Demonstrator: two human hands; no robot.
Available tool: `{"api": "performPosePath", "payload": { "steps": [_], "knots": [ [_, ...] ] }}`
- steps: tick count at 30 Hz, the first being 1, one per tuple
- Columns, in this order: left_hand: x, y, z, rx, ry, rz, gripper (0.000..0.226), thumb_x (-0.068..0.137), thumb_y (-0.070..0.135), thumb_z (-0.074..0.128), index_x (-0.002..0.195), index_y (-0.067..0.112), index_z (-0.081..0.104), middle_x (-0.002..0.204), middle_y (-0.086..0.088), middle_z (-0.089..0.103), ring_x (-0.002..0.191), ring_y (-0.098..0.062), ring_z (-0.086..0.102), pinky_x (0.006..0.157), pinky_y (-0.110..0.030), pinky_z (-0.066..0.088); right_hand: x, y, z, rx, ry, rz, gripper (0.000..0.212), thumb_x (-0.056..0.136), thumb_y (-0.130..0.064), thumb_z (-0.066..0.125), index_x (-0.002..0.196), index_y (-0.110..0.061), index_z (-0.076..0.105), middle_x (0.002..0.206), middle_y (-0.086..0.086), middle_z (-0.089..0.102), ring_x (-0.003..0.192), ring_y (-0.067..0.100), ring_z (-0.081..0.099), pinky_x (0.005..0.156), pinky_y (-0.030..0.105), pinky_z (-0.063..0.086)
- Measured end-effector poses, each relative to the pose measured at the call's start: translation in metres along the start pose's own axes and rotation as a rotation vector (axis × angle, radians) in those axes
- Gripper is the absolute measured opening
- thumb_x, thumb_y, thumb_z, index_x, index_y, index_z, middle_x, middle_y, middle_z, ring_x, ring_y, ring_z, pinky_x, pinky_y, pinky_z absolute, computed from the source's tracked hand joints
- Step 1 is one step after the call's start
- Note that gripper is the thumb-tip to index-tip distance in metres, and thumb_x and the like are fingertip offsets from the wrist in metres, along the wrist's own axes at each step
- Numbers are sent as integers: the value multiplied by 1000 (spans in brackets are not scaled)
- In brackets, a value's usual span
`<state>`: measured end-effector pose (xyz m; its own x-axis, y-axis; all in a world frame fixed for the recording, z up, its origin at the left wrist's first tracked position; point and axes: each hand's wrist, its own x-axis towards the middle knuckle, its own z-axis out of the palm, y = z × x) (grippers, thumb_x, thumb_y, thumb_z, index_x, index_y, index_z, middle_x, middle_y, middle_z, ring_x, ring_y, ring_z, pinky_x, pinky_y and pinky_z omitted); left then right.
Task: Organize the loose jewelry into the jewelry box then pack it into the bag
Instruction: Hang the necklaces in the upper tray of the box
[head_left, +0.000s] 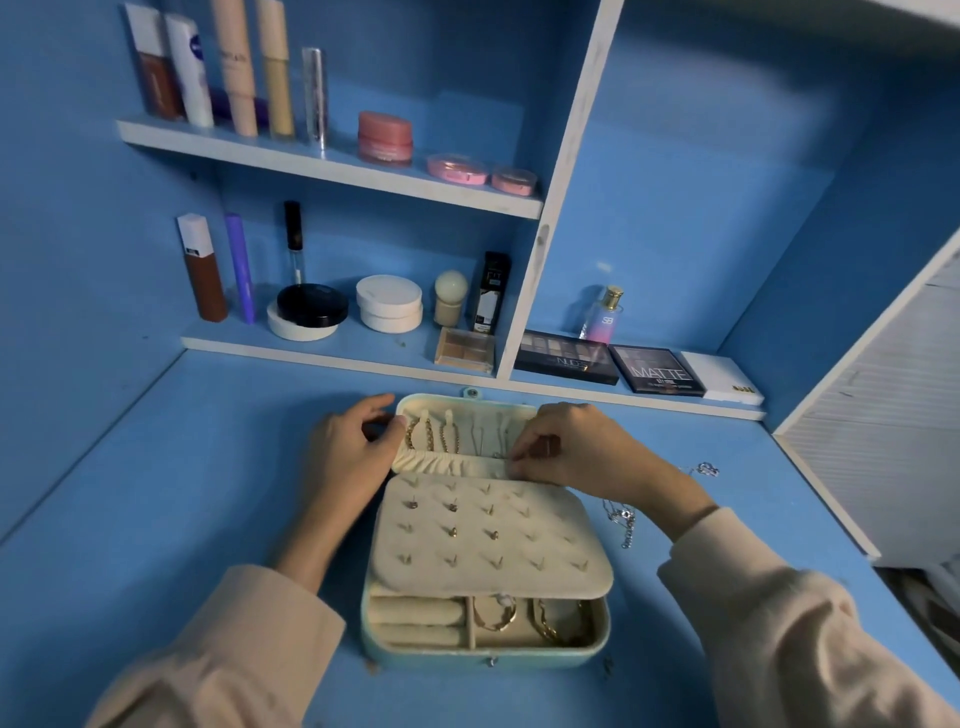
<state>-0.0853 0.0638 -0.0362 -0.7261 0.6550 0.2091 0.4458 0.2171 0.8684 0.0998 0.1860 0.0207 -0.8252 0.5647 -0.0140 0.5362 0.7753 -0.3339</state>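
A teal jewelry box (470, 656) lies open on the blue desk, its cream lid (464, 404) flat at the far side. Gold chains (432, 435) hang on hooks in the lid above an elastic pocket (447, 463). A cream earring panel (488, 535) with a few studs covers most of the base; gold bracelets (524, 613) lie in the front compartments. My left hand (349, 452) holds the lid's left edge. My right hand (571, 449) pinches something thin at the pocket's right end. Loose silver necklaces (623, 522) and a silver pendant (707, 469) lie on the desk to the right.
Behind the box, two shelves hold cosmetics: bottles (208, 270), compacts (389, 304), pink jars (385, 137) and eyeshadow palettes (657, 370). A perfume bottle (605, 312) stands at the back right. A white slatted panel (872, 447) bounds the desk on the right. No bag is in view.
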Motion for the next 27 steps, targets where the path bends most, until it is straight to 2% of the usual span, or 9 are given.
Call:
{"api": "performPosePath", "payload": {
  "steps": [4,8,12,15,17,19,22,24,27],
  "knots": [
    [0,0,-1,6,3,4,34,88,20,64,121,14,63,108,-4,70,88,-9,56,76,-22,40,4,2,2,42,-9,-13,9,81,-17,70,88,-20,75,83,-13,59,83,11,56,80,31,51],
    [0,0,-1,0,11,6,35,88,21,64,122,15,63,108,-3,69,86,-7,55,67,-18,39,3,2,4,3,40,-51,11,84,-10,61,85,-14,71,80,-12,57,75,10,54,73,30,48],
    [1,-1,-1,2,5,5,35,88,21,64,123,16,62,109,-2,69,85,-5,55,60,-6,34,-1,7,-8,116,185,-31,17,81,2,57,78,-11,68,72,-17,57,66,-1,53,64,12,39],
    [1,-2,0,14,1,12,35,88,20,64,122,15,63,110,-3,69,86,-6,56,60,-6,34,-6,6,-22,126,302,-22,17,80,3,60,77,-10,69,71,-13,60,65,0,55,60,7,38],
    [1,-2,0,36,6,8,34,88,20,64,121,13,64,110,-5,69,89,-10,57,64,-12,40,-7,6,-27,110,327,-28,13,80,1,62,78,-10,69,72,-5,62,66,6,55,60,8,39],
    [2,-4,2,110,31,20,35,87,24,64,119,9,65,115,-9,66,103,-21,57,83,-27,46,-5,6,-24,47,299,-40,13,81,-2,63,80,-12,71,77,-1,63,67,11,55,62,14,42],
    [1,-5,4,226,16,49,33,89,29,63,109,4,70,121,-9,62,114,-32,46,94,-34,37,-4,12,-15,-18,279,-29,15,85,-6,61,89,-15,72,79,-4,58,68,10,52,68,29,47],
    [1,-6,4,244,-32,52,31,90,27,61,105,3,71,121,-8,61,114,-32,44,92,-32,34,-6,16,-12,-26,257,11,17,87,-7,59,94,-15,72,83,-4,60,71,11,53,69,28,48],
    [4,-8,4,173,-44,45,29,90,23,61,109,3,69,121,-7,62,116,-31,47,92,-30,37,-9,18,-7,-4,164,47,15,88,-10,60,94,-17,72,87,-6,61,71,5,52,68,16,43]
  ]
}}
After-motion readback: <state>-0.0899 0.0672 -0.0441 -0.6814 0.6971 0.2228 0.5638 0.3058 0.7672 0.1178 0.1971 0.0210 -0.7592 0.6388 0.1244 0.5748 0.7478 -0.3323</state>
